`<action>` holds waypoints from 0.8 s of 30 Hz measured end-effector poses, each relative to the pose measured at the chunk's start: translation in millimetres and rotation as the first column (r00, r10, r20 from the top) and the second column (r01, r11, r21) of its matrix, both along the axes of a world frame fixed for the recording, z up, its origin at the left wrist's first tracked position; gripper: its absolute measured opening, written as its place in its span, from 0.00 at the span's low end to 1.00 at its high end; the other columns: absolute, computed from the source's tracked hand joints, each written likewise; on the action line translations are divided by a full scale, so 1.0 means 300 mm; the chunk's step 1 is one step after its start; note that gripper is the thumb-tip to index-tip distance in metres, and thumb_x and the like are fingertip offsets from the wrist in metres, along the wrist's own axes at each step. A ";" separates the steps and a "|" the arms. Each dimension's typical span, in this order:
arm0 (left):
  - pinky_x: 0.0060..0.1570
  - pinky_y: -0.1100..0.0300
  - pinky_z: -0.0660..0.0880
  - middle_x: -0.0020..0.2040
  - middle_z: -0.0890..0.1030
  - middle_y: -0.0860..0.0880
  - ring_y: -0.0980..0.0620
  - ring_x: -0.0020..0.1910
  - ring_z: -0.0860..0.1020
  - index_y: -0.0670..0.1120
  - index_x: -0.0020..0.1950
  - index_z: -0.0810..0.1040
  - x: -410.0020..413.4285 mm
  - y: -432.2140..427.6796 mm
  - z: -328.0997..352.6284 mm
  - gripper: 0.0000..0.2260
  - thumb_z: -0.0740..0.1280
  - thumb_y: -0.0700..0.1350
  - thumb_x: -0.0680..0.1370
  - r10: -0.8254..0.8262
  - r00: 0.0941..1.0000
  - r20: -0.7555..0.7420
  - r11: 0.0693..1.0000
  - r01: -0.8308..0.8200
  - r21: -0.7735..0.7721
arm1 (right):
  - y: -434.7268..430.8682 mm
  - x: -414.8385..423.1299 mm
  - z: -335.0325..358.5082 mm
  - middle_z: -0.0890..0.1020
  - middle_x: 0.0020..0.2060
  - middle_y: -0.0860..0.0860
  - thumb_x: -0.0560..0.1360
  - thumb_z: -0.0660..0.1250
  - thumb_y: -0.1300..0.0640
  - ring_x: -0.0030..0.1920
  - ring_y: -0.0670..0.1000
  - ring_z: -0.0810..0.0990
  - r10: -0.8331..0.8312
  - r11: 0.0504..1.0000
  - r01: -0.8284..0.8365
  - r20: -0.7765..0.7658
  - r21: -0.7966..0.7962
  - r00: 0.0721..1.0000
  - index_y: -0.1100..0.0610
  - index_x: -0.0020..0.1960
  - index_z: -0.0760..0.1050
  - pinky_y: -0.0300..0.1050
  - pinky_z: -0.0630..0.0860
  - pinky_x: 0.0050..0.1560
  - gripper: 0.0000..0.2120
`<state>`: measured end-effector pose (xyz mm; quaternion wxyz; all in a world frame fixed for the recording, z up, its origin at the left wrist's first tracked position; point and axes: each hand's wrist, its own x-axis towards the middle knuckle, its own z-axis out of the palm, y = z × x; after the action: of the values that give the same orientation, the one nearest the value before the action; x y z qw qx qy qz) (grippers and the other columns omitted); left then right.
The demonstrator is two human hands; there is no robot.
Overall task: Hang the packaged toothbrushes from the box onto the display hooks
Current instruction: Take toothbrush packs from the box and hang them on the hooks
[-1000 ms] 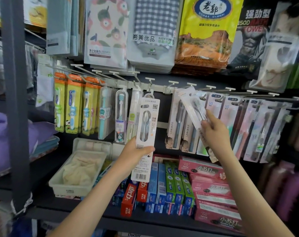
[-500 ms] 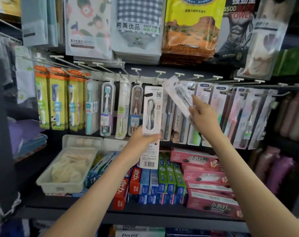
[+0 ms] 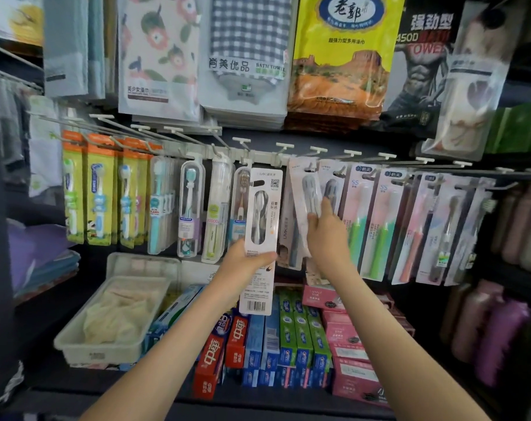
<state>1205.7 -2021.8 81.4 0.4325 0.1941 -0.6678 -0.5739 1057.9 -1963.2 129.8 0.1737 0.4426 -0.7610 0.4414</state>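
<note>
White toothbrush pack [image 3: 261,220] upright before display hooks [image 3: 284,145], left grip [image 3: 248,262] clamped on its lower half. Right grip [image 3: 325,227] pinches 2nd pack [image 3: 305,192], top up at a hook, threaded or not can't tell. Risk: letting go early could drop it onto toothpaste boxes [image 3: 288,338] below.

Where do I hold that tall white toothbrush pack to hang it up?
Grip the white toothbrush pack by its lower half, from below, thumb across the front, as the left hand does. It is a flat upright card with its hang slot at the top, which must stay free for a hook.
</note>
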 end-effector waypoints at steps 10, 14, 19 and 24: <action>0.58 0.49 0.76 0.56 0.78 0.49 0.51 0.54 0.79 0.51 0.61 0.64 0.014 -0.017 -0.018 0.26 0.76 0.47 0.71 0.001 1.000 -0.016 0.995 0.001 0.099 | -0.068 0.030 0.006 0.80 0.53 0.62 0.83 0.53 0.51 0.51 0.62 0.80 -0.090 0.988 0.089 0.003 0.125 0.996 0.63 0.69 0.58 0.55 0.77 0.47 0.20; 0.43 0.57 0.77 0.51 0.78 0.47 0.53 0.44 0.79 0.53 0.58 0.65 0.035 -0.016 -0.014 0.16 0.69 0.45 0.76 -0.096 0.995 0.015 0.994 0.095 0.062 | 0.002 0.092 -0.002 0.75 0.58 0.56 0.80 0.60 0.45 0.56 0.53 0.76 0.139 0.986 -0.129 0.092 -0.106 0.986 0.59 0.71 0.62 0.42 0.74 0.51 0.25; 0.40 0.78 0.72 0.46 0.79 0.61 0.72 0.38 0.78 0.61 0.51 0.71 0.009 0.022 0.000 0.09 0.57 0.47 0.83 -0.194 0.972 0.131 0.976 0.204 -0.073 | 0.094 0.176 -0.003 0.79 0.49 0.48 0.78 0.64 0.47 0.41 0.39 0.79 0.544 0.838 -0.503 0.406 -0.212 0.734 0.54 0.73 0.60 0.27 0.74 0.36 0.28; 0.49 0.74 0.69 0.50 0.78 0.57 0.65 0.47 0.76 0.61 0.56 0.71 -0.036 0.030 0.016 0.07 0.55 0.51 0.83 -0.115 0.964 0.238 0.954 0.174 -0.245 | 0.095 0.156 0.031 0.79 0.46 0.51 0.77 0.66 0.46 0.41 0.45 0.77 0.238 0.967 -0.231 0.057 -0.102 0.970 0.55 0.75 0.58 0.27 0.72 0.39 0.32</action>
<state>1195.0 -2012.8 86.1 0.3340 0.1478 -0.7946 -0.4850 1104.6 -1934.6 139.1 0.1148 0.5055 -0.6870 0.5093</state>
